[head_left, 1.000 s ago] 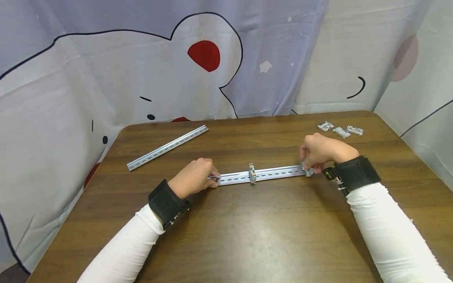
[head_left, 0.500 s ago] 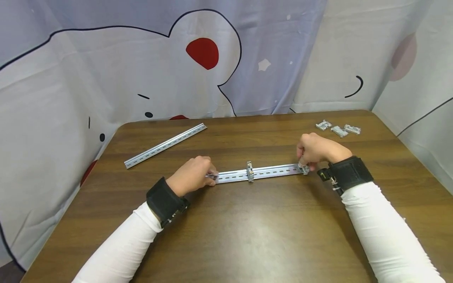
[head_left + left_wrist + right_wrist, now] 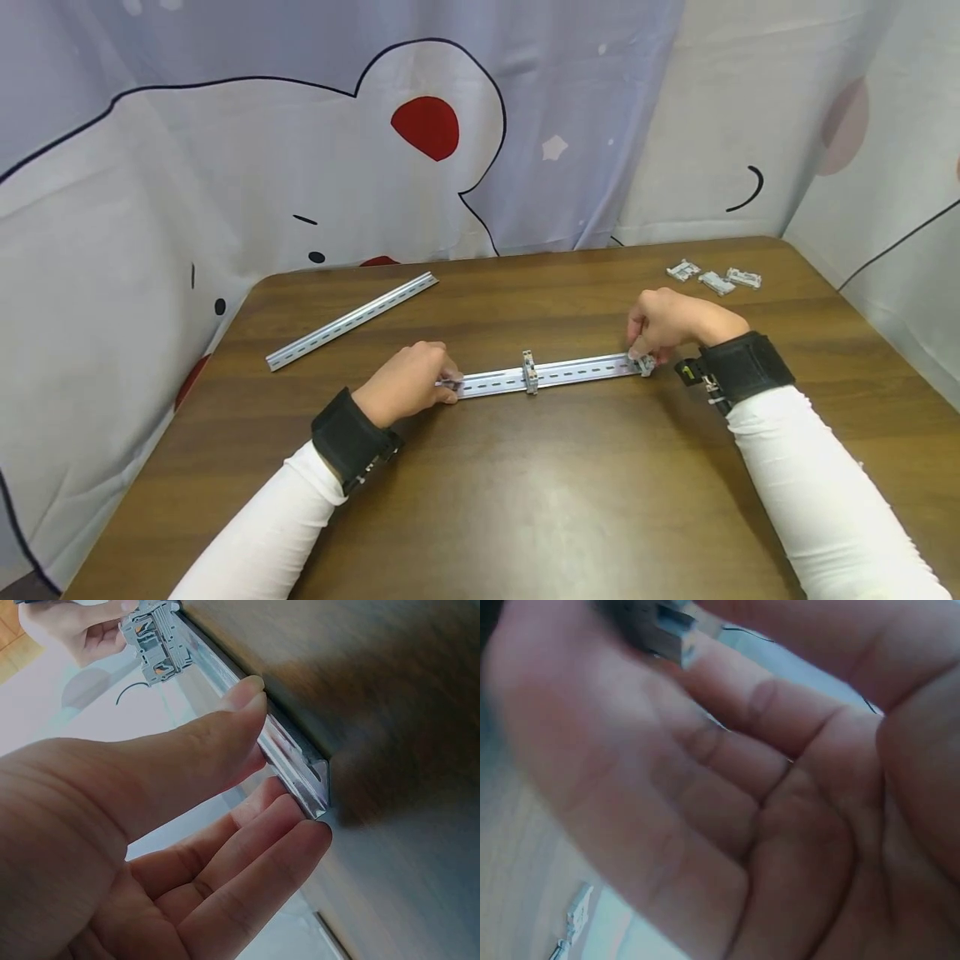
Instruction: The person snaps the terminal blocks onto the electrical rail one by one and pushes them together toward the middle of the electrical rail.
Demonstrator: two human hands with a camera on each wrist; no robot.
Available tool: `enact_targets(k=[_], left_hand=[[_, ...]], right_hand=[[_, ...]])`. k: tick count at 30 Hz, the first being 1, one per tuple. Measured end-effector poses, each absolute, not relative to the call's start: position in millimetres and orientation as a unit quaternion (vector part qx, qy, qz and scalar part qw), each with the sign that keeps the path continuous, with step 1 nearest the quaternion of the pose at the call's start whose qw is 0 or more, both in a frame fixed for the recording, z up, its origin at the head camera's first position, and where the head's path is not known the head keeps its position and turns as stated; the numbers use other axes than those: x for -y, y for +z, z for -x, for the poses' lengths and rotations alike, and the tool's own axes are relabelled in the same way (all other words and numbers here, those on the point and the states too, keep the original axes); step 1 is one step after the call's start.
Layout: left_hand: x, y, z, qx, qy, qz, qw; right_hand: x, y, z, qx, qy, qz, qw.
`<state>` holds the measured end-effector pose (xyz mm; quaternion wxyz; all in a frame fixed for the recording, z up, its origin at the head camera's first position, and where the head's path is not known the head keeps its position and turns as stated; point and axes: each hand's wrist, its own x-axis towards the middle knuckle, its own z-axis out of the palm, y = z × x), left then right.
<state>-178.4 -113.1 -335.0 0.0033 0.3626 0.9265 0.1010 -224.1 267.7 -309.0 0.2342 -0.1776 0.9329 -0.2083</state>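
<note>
A slotted metal DIN rail point(image 3: 577, 371) lies across the middle of the table. At its left end my left hand point(image 3: 411, 383) pinches it, thumb on one edge and fingertips along the other, as the left wrist view shows. One grey terminal block point(image 3: 530, 372) stands upright on the rail near its middle. My right hand point(image 3: 667, 321) pinches another grey terminal block point(image 3: 643, 365) at the rail's right end, where it overlaps the rail. In the right wrist view only a corner of that held block point(image 3: 667, 634) shows past the curled fingers.
A second DIN rail point(image 3: 352, 321) lies slanted at the back left of the wooden table point(image 3: 480, 500). Several loose terminal blocks point(image 3: 716, 282) lie in a group at the back right. A printed curtain point(image 3: 570, 125) hangs behind the table's far edge.
My right hand has shifted slightly left, bringing its terminal block further over the rail's right end. My left hand keeps its grip at the left end. The head view has tilted a little.
</note>
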Motion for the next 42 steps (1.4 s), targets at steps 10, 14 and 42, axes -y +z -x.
enact_targets(k=[10, 14, 42], left_hand=[[114, -337, 178, -0.927, 0.102, -0.360, 0.009], [115, -338, 179, -0.928, 0.103, -0.357, 0.012], [116, -337, 177, -0.931, 0.093, -0.353, 0.012]], right_hand=[[-291, -300, 223, -0.870, -0.310, 0.212, 0.320], [-296, -306, 227, -0.845, -0.355, 0.206, 0.344], [-286, -316, 229, -0.822, -0.405, 0.190, 0.352]])
